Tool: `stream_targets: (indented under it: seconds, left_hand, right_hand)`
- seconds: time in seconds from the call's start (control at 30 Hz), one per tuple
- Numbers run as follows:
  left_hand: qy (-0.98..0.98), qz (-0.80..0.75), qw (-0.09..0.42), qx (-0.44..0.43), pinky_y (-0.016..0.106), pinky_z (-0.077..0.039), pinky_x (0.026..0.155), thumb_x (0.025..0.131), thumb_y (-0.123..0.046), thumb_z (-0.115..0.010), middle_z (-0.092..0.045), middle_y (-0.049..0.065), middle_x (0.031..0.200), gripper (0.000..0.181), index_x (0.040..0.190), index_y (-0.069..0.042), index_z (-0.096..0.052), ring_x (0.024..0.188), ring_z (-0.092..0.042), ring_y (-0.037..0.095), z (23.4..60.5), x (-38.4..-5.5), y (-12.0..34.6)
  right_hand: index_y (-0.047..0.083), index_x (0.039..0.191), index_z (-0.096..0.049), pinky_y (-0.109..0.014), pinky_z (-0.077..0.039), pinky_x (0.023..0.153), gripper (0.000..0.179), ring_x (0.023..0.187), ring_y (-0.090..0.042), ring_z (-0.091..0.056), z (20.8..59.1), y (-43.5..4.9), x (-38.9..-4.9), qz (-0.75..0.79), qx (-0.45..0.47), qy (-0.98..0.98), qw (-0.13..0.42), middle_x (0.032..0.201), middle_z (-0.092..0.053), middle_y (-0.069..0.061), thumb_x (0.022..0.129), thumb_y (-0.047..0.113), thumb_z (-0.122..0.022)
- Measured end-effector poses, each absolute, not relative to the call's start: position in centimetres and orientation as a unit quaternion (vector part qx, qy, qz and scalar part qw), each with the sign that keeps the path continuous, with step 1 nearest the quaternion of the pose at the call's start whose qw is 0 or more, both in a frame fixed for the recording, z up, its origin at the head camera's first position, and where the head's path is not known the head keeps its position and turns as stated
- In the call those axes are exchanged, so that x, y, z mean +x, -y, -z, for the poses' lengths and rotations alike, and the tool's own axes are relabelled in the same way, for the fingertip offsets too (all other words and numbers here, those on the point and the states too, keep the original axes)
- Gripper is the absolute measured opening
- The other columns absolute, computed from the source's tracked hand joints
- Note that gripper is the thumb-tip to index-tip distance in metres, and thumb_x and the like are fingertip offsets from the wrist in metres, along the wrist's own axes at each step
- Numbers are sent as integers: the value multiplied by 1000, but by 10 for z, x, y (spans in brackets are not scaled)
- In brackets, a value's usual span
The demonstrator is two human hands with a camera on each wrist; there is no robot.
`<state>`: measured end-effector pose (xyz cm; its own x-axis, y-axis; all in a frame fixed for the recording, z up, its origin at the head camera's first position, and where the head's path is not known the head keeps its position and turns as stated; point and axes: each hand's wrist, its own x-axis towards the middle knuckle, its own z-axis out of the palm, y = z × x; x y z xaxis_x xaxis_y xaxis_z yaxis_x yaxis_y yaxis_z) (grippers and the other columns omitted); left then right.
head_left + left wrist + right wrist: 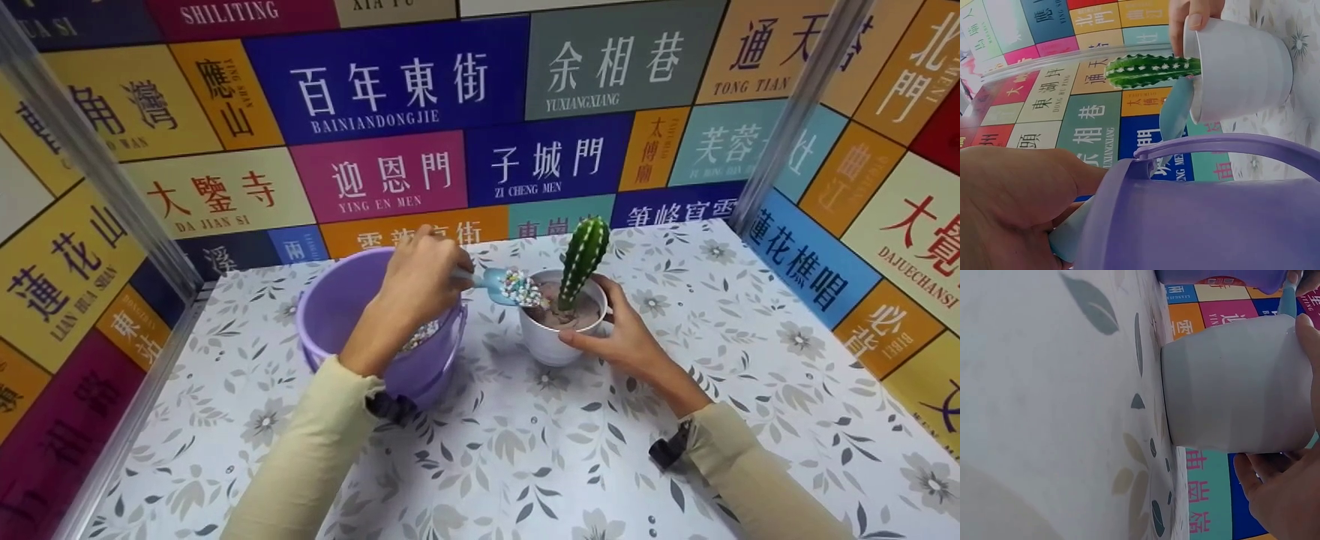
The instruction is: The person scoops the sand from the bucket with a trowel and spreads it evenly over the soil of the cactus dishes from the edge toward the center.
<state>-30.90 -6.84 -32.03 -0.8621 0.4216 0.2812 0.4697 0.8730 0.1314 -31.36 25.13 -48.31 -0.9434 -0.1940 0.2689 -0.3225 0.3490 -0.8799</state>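
Observation:
My left hand (pixel 426 271) grips the handle of a small light-blue scoop (pixel 489 282) above the rim of a purple bucket (pixel 319 330). Small multicoloured pebbles (pixel 519 285) fill the scoop, whose tip reaches over the left rim of a white pot (pixel 556 346). A green ribbed cactus (pixel 585 259) stands in brownish soil (pixel 589 307) in that pot. Around the pot's right side my right hand (pixel 622 326) holds it, thumb at the front near the rim. In the right wrist view the pot (pixel 1235 385) stands on the table. More pebbles (pixel 422 334) lie inside the bucket.
A white cloth with grey leaves and flowers covers the table (pixel 480 472). Behind it rises a wall of coloured panels (pixel 390 82) with characters. Clear upright posts (pixel 787 112) stand at the table's back corners. The bucket's handle (pixel 1230 140) hangs on its near side.

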Motion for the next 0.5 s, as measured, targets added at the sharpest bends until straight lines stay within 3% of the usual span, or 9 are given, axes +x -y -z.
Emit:
stream_targets:
  seconds: [0.23, 0.4, 0.5]
  left_hand:
    - [964, 84, 124, -219, 52, -49, 99, 94, -17, -82, -84, 3, 108, 14, 107, -17, -88, 116, -64, 34, 319, -308, 63]
    - [965, 78, 131, -212, 53, -50, 99, 94, -16, -82, -84, 5, 106, 14, 106, -17, -88, 116, -64, 34, 319, -306, 60]
    - [964, 78, 137, -212, 54, -50, 98, 93, -14, -81, -84, 6, 105, 14, 104, -17, -88, 115, -65, 35, 320, -305, 60]
  right_hand:
    - [21, 173, -15, -62, -26, 130, 114, 161, -35, -35, 483, -253, -313, -571, 175, 802, 21, 176, -30, -11, 88, 22, -91]
    - [17, 174, -14, -62, -30, 128, 119, 160, -38, -36, 484, -250, -311, -556, 151, 816, 42, 176, -29, -14, 85, 27, -94]
    - [16, 174, -12, -63, -26, 130, 123, 163, -38, -29, 484, -247, -311, -532, 143, 833, 59, 179, -23, -16, 84, 33, -95]
